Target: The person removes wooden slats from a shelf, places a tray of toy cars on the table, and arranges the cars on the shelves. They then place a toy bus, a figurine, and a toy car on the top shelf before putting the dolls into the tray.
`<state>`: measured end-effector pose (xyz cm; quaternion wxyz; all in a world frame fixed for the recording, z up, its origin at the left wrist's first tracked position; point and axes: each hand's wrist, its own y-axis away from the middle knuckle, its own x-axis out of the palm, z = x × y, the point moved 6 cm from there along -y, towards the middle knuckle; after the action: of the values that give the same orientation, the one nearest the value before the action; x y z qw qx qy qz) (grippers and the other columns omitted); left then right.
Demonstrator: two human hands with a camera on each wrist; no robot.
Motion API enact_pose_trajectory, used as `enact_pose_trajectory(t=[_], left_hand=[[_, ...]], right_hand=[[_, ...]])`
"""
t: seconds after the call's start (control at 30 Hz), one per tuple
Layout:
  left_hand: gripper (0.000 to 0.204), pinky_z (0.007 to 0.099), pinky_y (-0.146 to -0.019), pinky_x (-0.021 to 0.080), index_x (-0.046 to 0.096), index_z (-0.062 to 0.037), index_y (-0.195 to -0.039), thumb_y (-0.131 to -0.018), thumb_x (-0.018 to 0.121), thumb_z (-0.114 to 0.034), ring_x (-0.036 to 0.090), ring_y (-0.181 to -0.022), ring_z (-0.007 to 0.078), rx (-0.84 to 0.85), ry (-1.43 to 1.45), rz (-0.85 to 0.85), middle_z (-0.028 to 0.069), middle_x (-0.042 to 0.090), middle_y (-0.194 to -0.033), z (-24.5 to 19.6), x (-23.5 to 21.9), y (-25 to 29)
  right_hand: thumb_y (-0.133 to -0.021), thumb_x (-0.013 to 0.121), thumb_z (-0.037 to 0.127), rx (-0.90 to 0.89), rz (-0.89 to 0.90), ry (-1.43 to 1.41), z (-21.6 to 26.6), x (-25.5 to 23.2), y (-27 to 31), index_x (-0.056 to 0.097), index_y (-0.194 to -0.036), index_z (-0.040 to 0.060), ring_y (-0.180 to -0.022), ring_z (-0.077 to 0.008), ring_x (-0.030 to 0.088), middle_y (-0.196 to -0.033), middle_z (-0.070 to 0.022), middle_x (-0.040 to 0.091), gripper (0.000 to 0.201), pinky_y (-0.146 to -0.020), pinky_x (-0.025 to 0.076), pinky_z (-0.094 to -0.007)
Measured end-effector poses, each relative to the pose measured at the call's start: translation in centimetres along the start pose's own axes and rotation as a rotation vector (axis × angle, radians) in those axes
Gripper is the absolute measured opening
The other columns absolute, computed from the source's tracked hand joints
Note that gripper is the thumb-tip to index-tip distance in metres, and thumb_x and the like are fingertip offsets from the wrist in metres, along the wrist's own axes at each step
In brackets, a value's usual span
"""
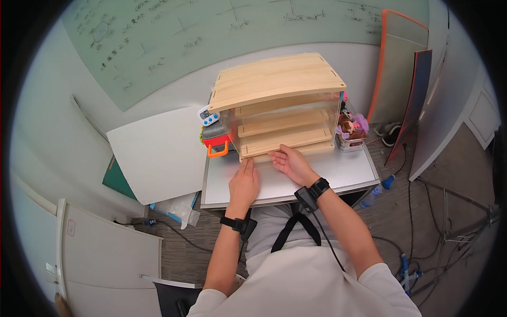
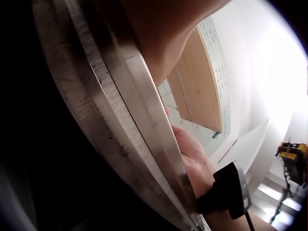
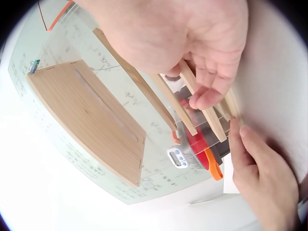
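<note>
A wooden shelf unit (image 1: 277,79) with clear sides stands on the metal-topped table (image 1: 222,182). My left hand (image 1: 244,182) has its fingers extended, their tips touching the unit's lower front left corner. Just right of it, my right hand (image 1: 293,165) has bent fingers at the front edge of a low board. In the right wrist view my right hand (image 3: 192,38) curls its fingers round that board (image 3: 211,122), and my left hand (image 3: 264,178) touches the lowest board's end. The left wrist view shows the table edge (image 2: 144,101) hiding both sets of fingertips.
Left of the unit are a white timer (image 1: 209,116) and a red and grey case with an orange handle (image 1: 218,149). A clear box of dolls (image 1: 352,132) stands at its right. Behind is a whiteboard (image 1: 211,31); cables (image 1: 409,211) lie on the floor.
</note>
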<state>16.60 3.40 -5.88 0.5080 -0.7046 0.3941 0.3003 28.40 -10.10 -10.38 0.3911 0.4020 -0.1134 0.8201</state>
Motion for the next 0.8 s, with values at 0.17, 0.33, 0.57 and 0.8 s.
enact_pose_trajectory(t=[0.17, 0.33, 0.57, 0.8], left_hand=[[0.04, 0.0465, -0.091, 0.058, 0.06, 0.0001, -0.136, -0.101, 0.056, -0.019, 0.069, -0.11, 0.0392, 0.018, -0.024, 0.008, 0.0228, 0.061, -0.14, 0.2, 0.2, 0.0], [0.041, 0.047, -0.092, 0.057, 0.059, 0.0005, -0.138, -0.102, 0.055, -0.019, 0.069, -0.112, 0.0395, 0.013, -0.034, -0.004, 0.023, 0.061, -0.142, 0.2, 0.2, 0.0], [0.042, 0.0469, -0.093, 0.057, 0.059, 0.0006, -0.138, -0.101, 0.056, -0.018, 0.069, -0.111, 0.0398, 0.003, -0.028, 0.009, 0.0237, 0.061, -0.141, 0.0, -0.1, -0.3], [0.044, 0.0463, -0.091, 0.057, 0.058, -0.0001, -0.14, -0.1, 0.058, -0.019, 0.07, -0.109, 0.039, -0.018, -0.008, 0.02, 0.0224, 0.06, -0.142, 0.1, -0.3, -0.1]], right_hand=[[-0.112, 0.046, 0.029, 0.004, 0.006, -0.005, -0.2, -0.3, -0.4, 0.053, -0.117, 0.0056, -0.095, -0.0155, 0.064, -0.116, -0.0125, 0.07, 0.025, -0.088, 0.057, -0.0317], [-0.112, 0.046, 0.029, 0.003, 0.026, -0.016, -0.2, -0.2, -0.2, 0.054, -0.117, 0.0049, -0.095, -0.0157, 0.064, -0.115, -0.0126, 0.07, 0.025, -0.088, 0.057, -0.0318], [-0.112, 0.048, 0.028, 0.001, 0.042, -0.01, -0.3, -0.2, -0.2, 0.058, -0.115, 0.0028, -0.093, -0.0152, 0.065, -0.114, -0.0116, 0.071, 0.028, -0.087, 0.057, -0.0311], [-0.109, 0.054, 0.027, -0.075, -0.077, 0.615, 2.7, -2.0, 5.9, 0.063, -0.131, 0.0007, -0.091, -0.0156, 0.069, -0.118, -0.0108, 0.072, 0.035, -0.082, 0.058, -0.0295]])
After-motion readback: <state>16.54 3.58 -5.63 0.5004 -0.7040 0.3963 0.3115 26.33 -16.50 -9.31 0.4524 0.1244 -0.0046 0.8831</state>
